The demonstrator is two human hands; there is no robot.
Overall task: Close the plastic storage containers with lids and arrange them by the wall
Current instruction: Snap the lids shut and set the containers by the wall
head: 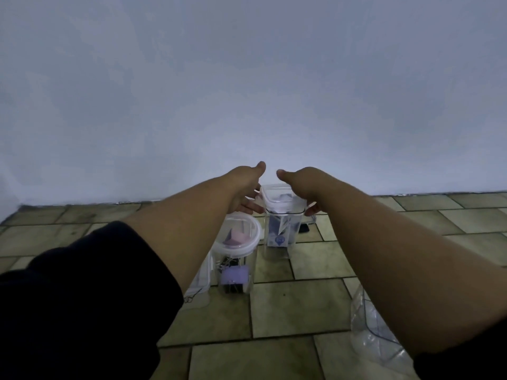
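A tall rectangular clear container point(279, 229) with a white clip lid point(282, 198) stands on the tiled floor close to the wall point(247, 91). My left hand point(245, 189) presses its fingers on the lid's left side. My right hand point(304, 186) holds the lid's right side. Both thumbs stick up, off the lid. Nearer to me stands a round clear container point(238, 259) with a white lid point(241, 242); pink and purple blocks and binder clips show inside. My left forearm partly hides a third lidded container point(201, 281).
A clear plastic container point(370, 333) lies at the lower right, partly behind my right forearm. A small dark object point(303, 228) sits on the floor behind the rectangular container. The tiled floor point(296, 308) meets the wall along a straight edge.
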